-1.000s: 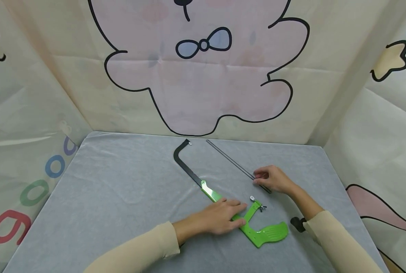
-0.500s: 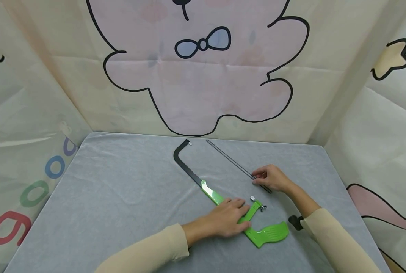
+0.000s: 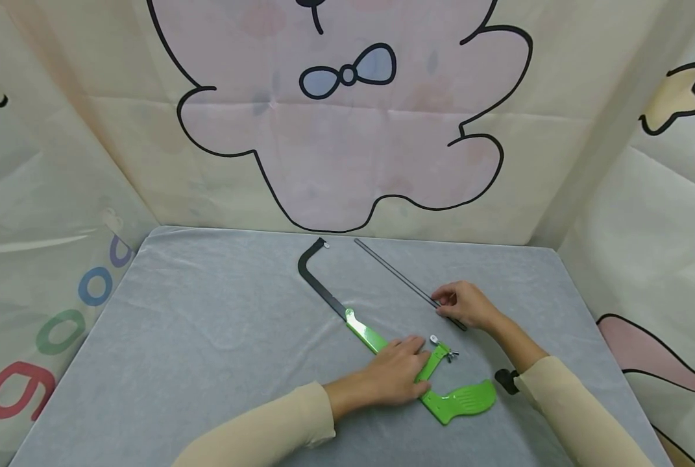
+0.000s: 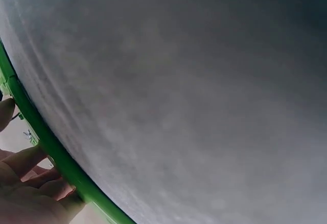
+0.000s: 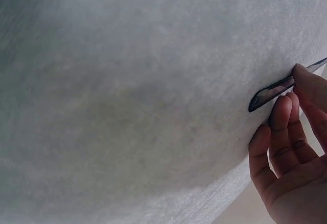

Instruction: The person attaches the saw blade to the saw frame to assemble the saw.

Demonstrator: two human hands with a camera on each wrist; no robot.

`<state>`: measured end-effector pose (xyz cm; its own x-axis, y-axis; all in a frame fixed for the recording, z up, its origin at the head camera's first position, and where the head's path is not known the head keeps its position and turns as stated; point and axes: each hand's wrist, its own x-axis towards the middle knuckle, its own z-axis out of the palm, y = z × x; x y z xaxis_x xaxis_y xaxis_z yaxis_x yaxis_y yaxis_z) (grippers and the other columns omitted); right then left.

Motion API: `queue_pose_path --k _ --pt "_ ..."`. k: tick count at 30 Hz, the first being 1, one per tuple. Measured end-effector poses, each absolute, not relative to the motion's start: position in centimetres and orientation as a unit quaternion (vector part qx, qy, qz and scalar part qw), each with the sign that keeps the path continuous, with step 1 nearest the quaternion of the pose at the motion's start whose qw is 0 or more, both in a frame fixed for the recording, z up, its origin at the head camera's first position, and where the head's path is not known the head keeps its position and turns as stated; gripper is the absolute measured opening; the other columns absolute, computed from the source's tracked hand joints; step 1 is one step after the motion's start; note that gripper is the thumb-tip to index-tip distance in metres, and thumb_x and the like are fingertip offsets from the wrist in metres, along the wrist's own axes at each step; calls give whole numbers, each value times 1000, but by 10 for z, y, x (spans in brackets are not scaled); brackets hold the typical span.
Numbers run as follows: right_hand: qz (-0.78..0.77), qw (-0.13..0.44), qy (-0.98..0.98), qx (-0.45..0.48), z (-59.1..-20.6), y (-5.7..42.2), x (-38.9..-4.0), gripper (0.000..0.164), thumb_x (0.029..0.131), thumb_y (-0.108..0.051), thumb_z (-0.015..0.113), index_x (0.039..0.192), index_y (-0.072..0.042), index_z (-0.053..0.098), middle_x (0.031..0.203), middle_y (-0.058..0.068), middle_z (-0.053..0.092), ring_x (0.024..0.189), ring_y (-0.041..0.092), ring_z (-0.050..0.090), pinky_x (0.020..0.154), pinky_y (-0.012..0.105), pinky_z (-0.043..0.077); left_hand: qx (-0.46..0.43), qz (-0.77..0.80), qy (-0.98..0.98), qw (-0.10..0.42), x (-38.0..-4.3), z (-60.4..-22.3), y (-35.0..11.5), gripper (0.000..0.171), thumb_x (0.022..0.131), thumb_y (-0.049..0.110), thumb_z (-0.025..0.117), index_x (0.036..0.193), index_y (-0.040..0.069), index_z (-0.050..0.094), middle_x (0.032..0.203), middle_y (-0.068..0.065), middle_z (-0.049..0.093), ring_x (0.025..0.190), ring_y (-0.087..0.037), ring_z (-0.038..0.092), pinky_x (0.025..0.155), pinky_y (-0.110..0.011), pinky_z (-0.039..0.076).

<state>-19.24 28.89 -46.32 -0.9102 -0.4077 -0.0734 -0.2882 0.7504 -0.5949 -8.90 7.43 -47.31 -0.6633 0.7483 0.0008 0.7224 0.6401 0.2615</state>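
A hacksaw frame lies flat on the grey table (image 3: 207, 337); it has a black front arm (image 3: 315, 279), a green back bar (image 3: 363, 332) and a green handle (image 3: 464, 399). My left hand (image 3: 402, 375) rests on the green bar next to the handle post, fingers laid out straight over it. In the left wrist view the green bar (image 4: 46, 142) runs past my fingers (image 4: 30, 165). A thin black saw blade (image 3: 396, 275) lies loose to the right of the frame. My right hand (image 3: 464, 303) pinches its near end, and the blade tip (image 5: 265, 97) shows under my fingertips (image 5: 306, 83).
A wing nut (image 3: 450, 355) and a small pin (image 3: 433, 338) sit on the handle post. A small black object (image 3: 505, 379) is at my right sleeve. Cartoon-printed fabric walls (image 3: 347, 130) close in the table at the back and both sides.
My left hand and forearm have slid a little to the right along the green bar, toward the handle post. The right hand stays on the blade; frame and blade have not shifted.
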Motion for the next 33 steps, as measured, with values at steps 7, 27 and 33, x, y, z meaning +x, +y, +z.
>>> queue_pose_path --k 7,27,33 --pt "-303 96 929 -190 -466 291 -193 23 72 -4 74 94 -1 68 75 1 60 69 15 54 60 25 44 384 136 912 49 -89 -473 82 46 83 42 62 117 11 59 131 -5 47 124 -17 42 98 -32 36" --pt "-317 100 923 -193 -468 290 -195 22 72 -3 73 93 -2 67 75 1 58 67 14 52 58 24 43 271 283 917 76 -88 -471 93 27 67 21 80 88 11 67 108 3 55 103 -12 49 89 -21 39" --pt "-323 98 920 -197 -470 290 -196 21 71 -1 72 92 -2 66 75 2 58 66 13 51 58 24 42 250 315 910 97 -88 -471 94 31 66 16 80 92 9 65 99 5 53 87 -6 52 76 -17 42"
